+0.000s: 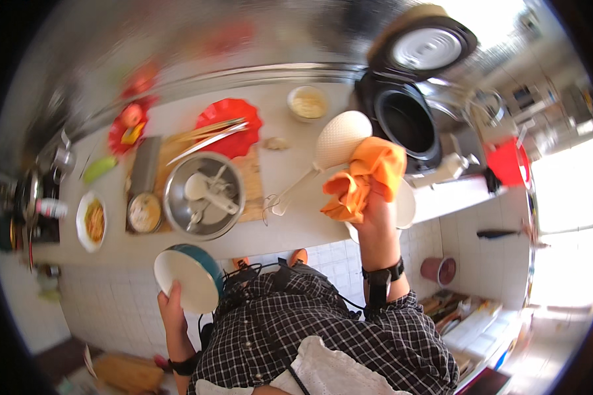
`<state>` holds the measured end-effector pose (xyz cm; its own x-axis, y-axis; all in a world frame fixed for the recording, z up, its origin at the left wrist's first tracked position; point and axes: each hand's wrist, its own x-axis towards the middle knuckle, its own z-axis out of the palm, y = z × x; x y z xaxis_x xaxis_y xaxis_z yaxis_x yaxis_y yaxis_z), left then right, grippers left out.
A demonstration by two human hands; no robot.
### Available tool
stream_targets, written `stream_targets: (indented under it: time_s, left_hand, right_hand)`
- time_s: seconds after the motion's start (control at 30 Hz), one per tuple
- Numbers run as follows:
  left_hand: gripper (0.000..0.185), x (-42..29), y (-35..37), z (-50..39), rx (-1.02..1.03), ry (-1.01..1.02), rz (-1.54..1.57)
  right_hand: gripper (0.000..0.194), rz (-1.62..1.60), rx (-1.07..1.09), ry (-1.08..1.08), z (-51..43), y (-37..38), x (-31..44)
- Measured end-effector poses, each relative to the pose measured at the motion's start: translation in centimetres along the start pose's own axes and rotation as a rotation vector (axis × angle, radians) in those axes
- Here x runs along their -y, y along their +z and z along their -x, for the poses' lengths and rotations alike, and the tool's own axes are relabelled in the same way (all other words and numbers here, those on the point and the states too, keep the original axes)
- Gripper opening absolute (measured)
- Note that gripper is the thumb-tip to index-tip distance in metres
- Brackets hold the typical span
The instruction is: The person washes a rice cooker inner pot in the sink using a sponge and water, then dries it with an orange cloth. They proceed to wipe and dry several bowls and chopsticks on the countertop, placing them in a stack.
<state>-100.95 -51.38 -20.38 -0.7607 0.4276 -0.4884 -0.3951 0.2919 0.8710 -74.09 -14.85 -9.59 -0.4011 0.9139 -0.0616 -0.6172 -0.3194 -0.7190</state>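
My left hand (172,305) grips the rim of a round bowl (187,280), cream inside and teal outside. The bowl is tipped on its side in front of the counter's edge, and its inside looks bare. Bunched in my right hand (379,217) is an orange cloth (360,177), raised over the counter. Just beyond the cloth lies a white, dimpled strainer ladle (343,138) with a long handle. A white dish (405,203) shows partly behind my right wrist. The open rice cooker (406,123) stands near the cloth, its lid (427,47) up.
On a wooden board (254,197) sits a steel bowl (170,200) of utensils. Chopsticks and a knife (207,143) rest across a red scalloped plate (232,111). A small filled bowl (307,103), an oval dish of food (95,224) and a green vegetable (100,169) occupy the counter.
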Motion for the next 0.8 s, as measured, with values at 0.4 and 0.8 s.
stream_targets:
  time_s: [0.4, 0.8]
  left_hand:
    - [0.05, -2.4, 6.0, -2.3, 0.163, 0.035, -0.001]
    - [0.05, -2.2, 10.5, 2.5, 0.135, 0.055, -0.003]
  right_hand:
    - [0.048, 0.55, -0.548, -0.817, 10.5, -20.4, 29.1]
    - [0.033, 0.027, -0.837, -0.67, -6.2, -39.4, 24.7]
